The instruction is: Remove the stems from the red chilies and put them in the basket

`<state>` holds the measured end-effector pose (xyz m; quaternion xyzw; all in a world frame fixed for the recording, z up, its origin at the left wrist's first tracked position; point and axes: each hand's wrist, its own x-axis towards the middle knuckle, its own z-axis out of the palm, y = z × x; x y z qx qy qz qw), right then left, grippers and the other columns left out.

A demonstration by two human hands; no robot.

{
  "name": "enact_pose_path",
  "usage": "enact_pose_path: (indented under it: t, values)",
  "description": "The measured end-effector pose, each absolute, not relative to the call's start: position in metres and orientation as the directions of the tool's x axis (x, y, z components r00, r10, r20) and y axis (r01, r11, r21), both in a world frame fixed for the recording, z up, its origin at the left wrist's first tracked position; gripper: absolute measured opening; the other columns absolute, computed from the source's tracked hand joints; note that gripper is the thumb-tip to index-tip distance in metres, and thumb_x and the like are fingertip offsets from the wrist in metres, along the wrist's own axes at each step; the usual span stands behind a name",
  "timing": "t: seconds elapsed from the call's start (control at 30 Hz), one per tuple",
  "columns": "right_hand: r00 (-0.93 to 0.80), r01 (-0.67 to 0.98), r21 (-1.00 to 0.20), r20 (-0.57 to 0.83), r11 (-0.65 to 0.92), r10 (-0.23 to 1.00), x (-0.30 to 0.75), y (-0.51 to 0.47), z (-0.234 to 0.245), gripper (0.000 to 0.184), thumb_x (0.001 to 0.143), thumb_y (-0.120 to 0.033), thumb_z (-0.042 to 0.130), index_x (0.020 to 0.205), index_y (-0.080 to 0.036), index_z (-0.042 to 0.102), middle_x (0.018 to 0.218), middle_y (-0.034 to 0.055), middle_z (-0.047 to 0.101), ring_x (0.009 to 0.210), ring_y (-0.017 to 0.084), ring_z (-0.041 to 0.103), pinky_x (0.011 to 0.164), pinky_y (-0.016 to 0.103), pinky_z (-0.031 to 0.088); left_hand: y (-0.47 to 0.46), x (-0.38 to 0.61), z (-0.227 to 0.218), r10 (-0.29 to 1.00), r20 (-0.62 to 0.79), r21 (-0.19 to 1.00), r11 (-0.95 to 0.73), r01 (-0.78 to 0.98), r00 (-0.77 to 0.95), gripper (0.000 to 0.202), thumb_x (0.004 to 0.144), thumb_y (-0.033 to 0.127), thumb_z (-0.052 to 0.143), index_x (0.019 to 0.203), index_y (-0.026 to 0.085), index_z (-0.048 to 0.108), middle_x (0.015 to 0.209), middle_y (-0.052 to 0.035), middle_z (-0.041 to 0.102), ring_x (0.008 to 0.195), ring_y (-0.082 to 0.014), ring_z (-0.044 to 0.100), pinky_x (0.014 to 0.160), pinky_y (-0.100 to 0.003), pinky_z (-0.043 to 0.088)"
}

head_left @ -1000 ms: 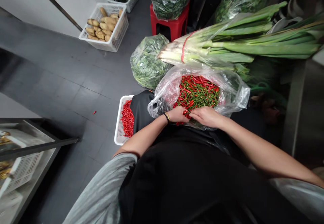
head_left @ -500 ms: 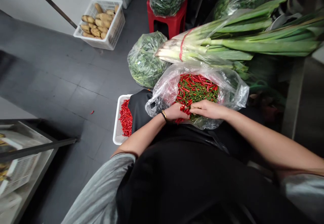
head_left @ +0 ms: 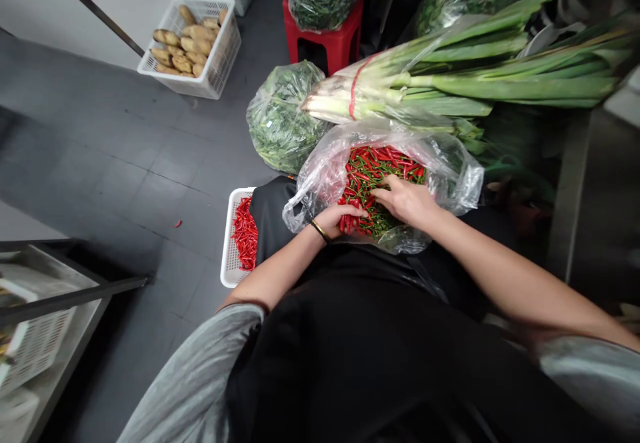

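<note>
A clear plastic bag (head_left: 450, 169) full of red chilies with green stems (head_left: 380, 166) rests on my lap. My left hand (head_left: 339, 219), with a dark band at the wrist, is closed around a bunch of red chilies at the bag's near edge. My right hand (head_left: 406, 201) reaches into the bag, fingers curled among the chilies and stems. To the left of my knee, a white basket (head_left: 229, 256) on the floor holds destemmed red chilies (head_left: 245, 233).
A tied bundle of leeks (head_left: 450, 83) lies behind the bag. Bags of greens (head_left: 280, 119) sit on the floor and on a red stool (head_left: 325, 39). A white crate of ginger roots (head_left: 193, 43) stands far left. A metal rack (head_left: 55, 296) is at lower left.
My right hand has moved forward from beside the left hand, deeper into the bag. My left hand stays at the bag's near edge holding chilies. The view shifted slightly.
</note>
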<state>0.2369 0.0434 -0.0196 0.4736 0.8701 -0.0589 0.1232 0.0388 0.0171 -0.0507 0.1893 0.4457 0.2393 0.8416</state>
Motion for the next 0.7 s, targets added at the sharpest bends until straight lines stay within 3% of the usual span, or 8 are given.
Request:
enact_pose_path:
  t: [0.13,0.27,0.33,0.4,0.47,0.53,0.63,0.7]
  values:
    - [-0.536,0.804,0.067,-0.35,0.591,0.768,0.223,0.062,-0.033,0.036,0.094,-0.016,0.033,0.104,-0.011,0.068,0.113,0.02,0.056,0.095,0.027,0.057,0.061,0.03,0.036,0.021,0.038,-0.053,0.679,-0.652,0.644,0.731,-0.227,0.336,0.014,0.061,0.018,0.072,0.068,0.012,0.062,0.056,0.0004,0.058,0.041,-0.005,0.041,0.04,-0.02,0.026]
    - [-0.541,0.826,-0.009,-0.294,0.564,0.787,0.229,0.053,-0.026,0.037,0.096,-0.023,0.033,0.098,-0.01,0.067,0.099,0.0173,0.06,0.081,0.023,0.059,0.059,0.03,0.035,0.021,0.046,-0.051,0.873,-0.463,0.88,0.473,-0.033,0.152,0.021,0.059,0.01,0.073,0.079,0.016,0.069,0.069,0.0009,0.063,0.059,-0.008,0.052,0.061,-0.02,0.042]
    - [-0.581,0.813,-0.216,-0.238,0.54,0.779,0.237,0.042,-0.019,0.036,0.097,-0.032,0.037,0.09,-0.014,0.067,0.091,0.0129,0.062,0.075,0.02,0.059,0.06,0.029,0.037,0.021,0.05,-0.048,0.917,-0.35,0.936,0.339,0.09,0.189,0.019,0.058,0.008,0.075,0.074,0.017,0.069,0.076,-0.0009,0.064,0.074,-0.0113,0.056,0.074,-0.021,0.044]
    - [-0.602,0.722,-0.527,-0.16,0.448,0.783,0.244,0.032,-0.015,0.036,0.094,-0.042,0.044,0.081,-0.017,0.066,0.08,0.008,0.062,0.07,0.017,0.058,0.062,0.028,0.04,0.019,0.052,-0.045,0.915,-0.292,0.955,0.265,0.131,0.278,0.015,0.058,0.012,0.077,0.068,0.018,0.068,0.075,-0.0018,0.063,0.078,-0.013,0.056,0.078,-0.022,0.043]
    - [-0.566,0.55,-0.797,-0.135,0.251,0.813,0.25,0.027,-0.013,0.041,0.09,-0.053,0.048,0.077,-0.018,0.064,0.067,0.0035,0.06,0.06,0.015,0.055,0.059,0.028,0.042,0.018,0.051,-0.044,0.897,-0.281,0.959,0.272,0.074,0.342,0.016,0.057,0.016,0.079,0.067,0.016,0.067,0.071,-0.0011,0.061,0.072,-0.0116,0.054,0.074,-0.022,0.043]
    - [-0.523,0.426,-0.903,-0.189,0.063,0.831,0.25,0.032,-0.014,0.048,0.088,-0.062,0.048,0.082,-0.018,0.065,0.061,0.0016,0.059,0.053,0.014,0.053,0.056,0.028,0.043,0.016,0.048,-0.046,0.861,-0.338,0.923,0.383,-0.047,0.382,0.019,0.058,0.021,0.08,0.07,0.015,0.067,0.067,0.0006,0.059,0.061,-0.0084,0.05,0.065,-0.021,0.041]
    - [-0.424,0.604,-0.791,-0.216,0.097,0.88,0.239,0.055,-0.022,0.052,0.089,-0.061,0.045,0.096,-0.016,0.068,0.079,0.0084,0.066,0.066,0.018,0.06,0.064,0.031,0.046,0.017,0.042,-0.054,0.757,-0.517,0.724,0.636,-0.267,0.4,0.023,0.062,0.028,0.076,0.074,0.012,0.065,0.06,0.0015,0.057,0.048,-0.0063,0.045,0.05,-0.021,0.035]
    - [-0.358,0.834,-0.507,-0.196,0.218,0.913,0.226,0.072,-0.03,0.047,0.089,-0.055,0.049,0.105,-0.016,0.068,0.104,0.0149,0.065,0.086,0.024,0.062,0.072,0.034,0.046,0.019,0.038,-0.06,0.691,-0.594,0.577,0.723,-0.38,0.412,0.022,0.064,0.03,0.071,0.072,0.011,0.063,0.059,-0.0006,0.059,0.047,-0.0076,0.049,0.047,-0.021,0.034]
